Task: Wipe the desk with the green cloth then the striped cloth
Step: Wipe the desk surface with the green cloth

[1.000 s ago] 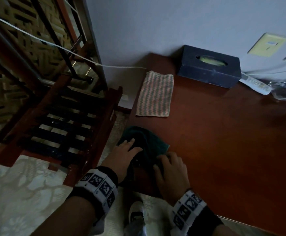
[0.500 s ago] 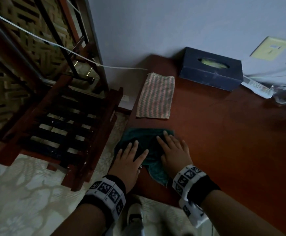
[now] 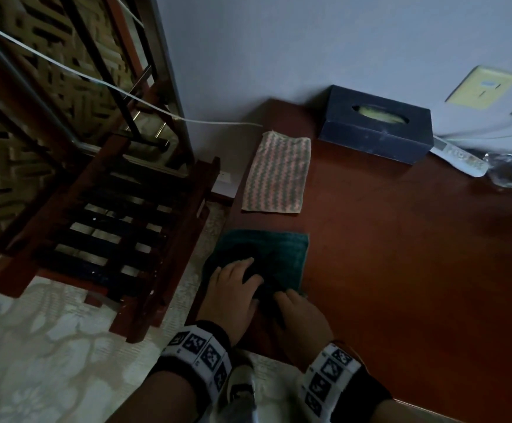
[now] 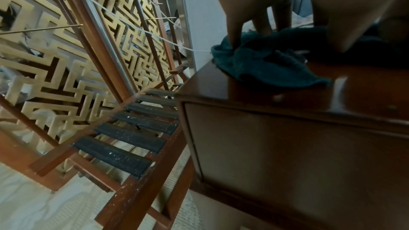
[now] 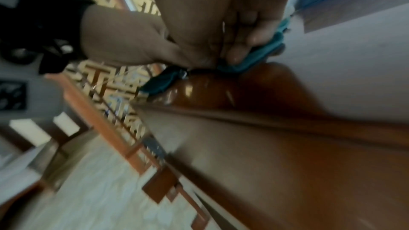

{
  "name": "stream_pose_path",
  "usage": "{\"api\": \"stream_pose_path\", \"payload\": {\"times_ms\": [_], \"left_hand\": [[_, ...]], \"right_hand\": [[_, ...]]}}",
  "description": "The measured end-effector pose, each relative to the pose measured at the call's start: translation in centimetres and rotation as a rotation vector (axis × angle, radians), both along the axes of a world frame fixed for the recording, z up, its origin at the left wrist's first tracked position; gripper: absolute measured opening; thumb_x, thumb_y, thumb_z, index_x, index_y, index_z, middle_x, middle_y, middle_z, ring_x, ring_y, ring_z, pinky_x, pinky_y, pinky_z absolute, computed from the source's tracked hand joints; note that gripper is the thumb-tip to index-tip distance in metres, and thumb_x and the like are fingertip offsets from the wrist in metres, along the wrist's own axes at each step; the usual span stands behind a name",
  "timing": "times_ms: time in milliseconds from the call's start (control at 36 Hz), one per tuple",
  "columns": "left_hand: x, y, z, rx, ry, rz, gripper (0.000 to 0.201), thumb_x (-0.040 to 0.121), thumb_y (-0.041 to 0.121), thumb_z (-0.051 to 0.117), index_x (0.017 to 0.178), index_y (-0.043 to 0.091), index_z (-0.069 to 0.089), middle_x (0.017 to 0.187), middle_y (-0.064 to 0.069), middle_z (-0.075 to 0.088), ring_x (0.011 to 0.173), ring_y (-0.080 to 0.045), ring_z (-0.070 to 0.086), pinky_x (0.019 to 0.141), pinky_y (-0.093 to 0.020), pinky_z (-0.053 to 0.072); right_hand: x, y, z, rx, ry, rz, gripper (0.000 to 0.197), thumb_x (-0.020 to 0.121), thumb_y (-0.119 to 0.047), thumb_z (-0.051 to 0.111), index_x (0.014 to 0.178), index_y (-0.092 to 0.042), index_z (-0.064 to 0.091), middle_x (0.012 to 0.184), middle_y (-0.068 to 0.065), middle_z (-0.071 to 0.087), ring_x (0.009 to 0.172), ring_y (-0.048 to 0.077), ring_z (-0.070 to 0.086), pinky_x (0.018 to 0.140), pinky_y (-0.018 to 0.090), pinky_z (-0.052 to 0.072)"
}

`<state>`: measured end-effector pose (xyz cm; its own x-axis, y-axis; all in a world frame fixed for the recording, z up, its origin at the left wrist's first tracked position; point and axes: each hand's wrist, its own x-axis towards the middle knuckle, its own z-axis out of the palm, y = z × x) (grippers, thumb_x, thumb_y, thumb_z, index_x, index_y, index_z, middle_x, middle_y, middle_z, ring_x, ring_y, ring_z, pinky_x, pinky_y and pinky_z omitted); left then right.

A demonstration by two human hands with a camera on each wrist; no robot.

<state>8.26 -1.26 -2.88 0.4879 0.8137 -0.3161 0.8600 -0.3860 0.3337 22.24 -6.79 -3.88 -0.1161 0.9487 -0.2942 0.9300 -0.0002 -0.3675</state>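
Head view shows both hands on the green cloth at the near left corner of the tabletop. The left hand presses it with bent fingers. The right hand pinches its near edge. Part of the cloth hangs off the side, so a hard pull could drag it to the floor. The striped cloth lies flat just behind. A box by the wall holds tissues.
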Motion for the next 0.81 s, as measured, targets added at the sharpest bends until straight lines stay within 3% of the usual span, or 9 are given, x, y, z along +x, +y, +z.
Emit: {"api": "stream_pose_path", "payload": {"times_ms": [56,139,250,306,472,583,639,694,805], "left_hand": [[0.2,-0.1,-0.2,-0.004,0.030,0.000,0.039,0.096,0.031,0.045,0.135,0.031,0.038,0.156,0.003,0.010,0.143,-0.019,0.008,0.118,-0.042,0.008],[0.5,-0.2,-0.2,-0.004,0.072,-0.011,0.044,0.092,0.033,0.049,0.135,0.032,0.036,0.156,0.003,0.008,0.143,-0.020,0.007,0.118,-0.044,0.009],[1.1,-0.4,0.1,-0.015,0.074,0.010,0.048,0.091,0.040,0.049,0.137,0.034,0.033,0.156,0.004,0.008,0.143,-0.020,0.008,0.117,-0.045,0.009],[1.3,-0.3,0.4,-0.007,0.045,0.001,0.050,0.092,0.031,0.049,0.139,0.034,0.032,0.157,0.005,0.008,0.144,-0.019,0.008,0.117,-0.044,0.009],[0.0,0.0,0.7,-0.062,0.047,-0.137,0.072,0.092,-0.002,0.040,0.148,0.037,0.016,0.159,0.009,-0.001,0.146,-0.016,-0.002,0.118,-0.043,0.004],[-1.5,-0.6,0.0,-0.144,0.170,-0.282,0.079,0.092,0.007,0.047,0.149,0.040,0.002,0.158,0.008,-0.012,0.145,-0.017,-0.013,0.117,-0.044,0.000],[-2.2,-1.0,-0.2,-0.187,0.194,-0.304,0.077,0.093,0.011,0.046,0.149,0.038,0.001,0.157,0.006,-0.017,0.144,-0.018,-0.018,0.116,-0.044,-0.003],[-2.6,-1.4,-0.3,-0.204,0.188,-0.311,0.071,0.095,0.027,0.045,0.149,0.037,0.000,0.156,0.006,-0.022,0.143,-0.018,-0.020,0.115,-0.045,-0.006],[-2.8,-1.4,-0.4,-0.200,0.128,-0.297,0.077,0.087,0.063,0.043,0.149,0.038,0.006,0.155,0.010,-0.020,0.143,-0.014,-0.020,0.113,-0.046,-0.013]], "right_hand": [[0.1,0.3,-0.1,-0.034,0.030,-0.056,0.017,0.093,-0.022,0.048,0.106,-0.014,0.054,0.103,0.003,0.052,0.081,0.019,0.049,0.063,0.023,0.029],[0.4,0.3,0.7,0.055,0.170,-0.175,0.007,0.086,-0.020,0.052,0.084,-0.017,0.047,0.083,-0.005,0.043,0.063,0.009,0.033,0.057,0.022,0.029],[0.6,-0.3,2.2,0.187,0.300,-0.217,0.011,0.075,-0.030,0.043,0.073,-0.021,0.036,0.069,-0.010,0.032,0.058,0.007,0.031,0.053,0.021,0.026],[0.8,-0.8,2.9,0.227,0.304,-0.139,0.010,0.070,-0.032,0.037,0.071,-0.022,0.034,0.069,-0.009,0.032,0.058,0.009,0.029,0.052,0.019,0.024],[1.5,-2.5,3.0,0.165,0.198,0.085,0.015,0.064,-0.031,0.048,0.072,-0.023,0.038,0.070,-0.005,0.041,0.059,0.012,0.030,0.054,0.013,0.017],[0.9,-2.9,1.9,0.090,0.094,0.219,0.015,0.066,-0.035,0.046,0.075,-0.023,0.044,0.075,-0.003,0.047,0.059,0.016,0.042,0.051,0.024,0.029],[0.5,-2.9,1.6,0.019,0.070,0.250,0.022,0.071,-0.038,0.041,0.081,-0.022,0.050,0.084,-0.001,0.051,0.068,0.020,0.048,0.057,0.031,0.036],[0.4,-2.9,1.3,-0.029,0.054,0.262,0.032,0.074,-0.041,0.035,0.089,-0.021,0.055,0.093,0.000,0.053,0.077,0.023,0.049,0.063,0.032,0.035],[0.5,-3.1,0.8,0.058,0.080,0.176,0.019,0.074,-0.037,0.047,0.083,-0.026,0.058,0.083,-0.005,0.055,0.067,0.018,0.054,0.054,0.029,0.041]]}}
